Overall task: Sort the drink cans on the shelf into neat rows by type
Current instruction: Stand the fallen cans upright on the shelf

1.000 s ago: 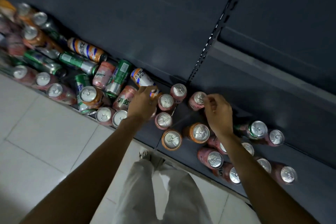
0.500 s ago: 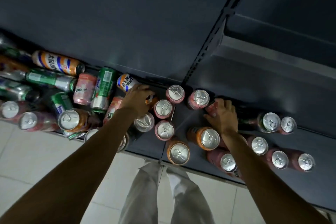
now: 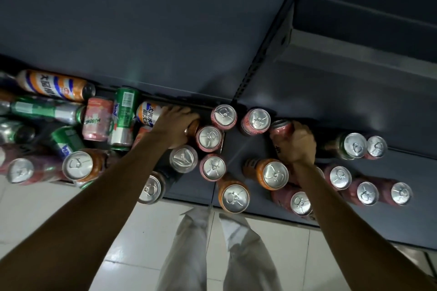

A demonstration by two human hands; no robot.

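On the dark shelf (image 3: 238,146) my left hand (image 3: 176,125) grips a lying orange, white and blue can (image 3: 149,113) at the back. My right hand (image 3: 296,143) holds a tilted pink can (image 3: 281,129) near the back wall. Between the hands stand several upright pink cans, such as a pink can (image 3: 224,117) and another (image 3: 256,121). Two upright orange cans (image 3: 272,173) (image 3: 235,195) stand nearer the front edge. To the left lies a jumble of green (image 3: 124,116), pink (image 3: 98,119) and orange cans, most on their sides.
More upright pink cans (image 3: 366,192) and a green one (image 3: 350,145) stand at the right. The shelf's front edge (image 3: 189,201) runs above white floor tiles (image 3: 132,243). My light trousers (image 3: 212,250) are below. An upright post (image 3: 260,59) divides the back panel.
The view shifted so the cans sit lower and to the right. My right hand left the standing pink can, moved right and took a pink can, now tilted. My left hand stays on the orange can.
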